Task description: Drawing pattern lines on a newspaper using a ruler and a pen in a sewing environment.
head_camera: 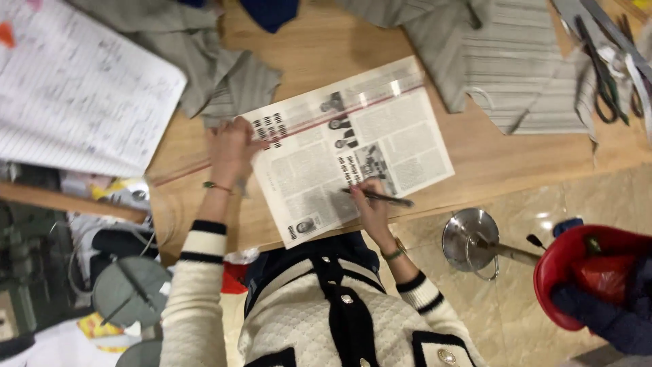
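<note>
Currently: one newspaper sheet [350, 146] on table [475, 156]. Left hand [231, 146] flat, pressing its 9 o'clock edge; right hand [370, 204], grip closed on one pen [380, 198]. One scissors [601, 75] at 2 o'clock.

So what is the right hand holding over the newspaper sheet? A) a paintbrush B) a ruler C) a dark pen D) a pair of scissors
C: the right hand grips a thin dark pen lying across the newspaper sheet; the scissors lie untouched far off.
</note>
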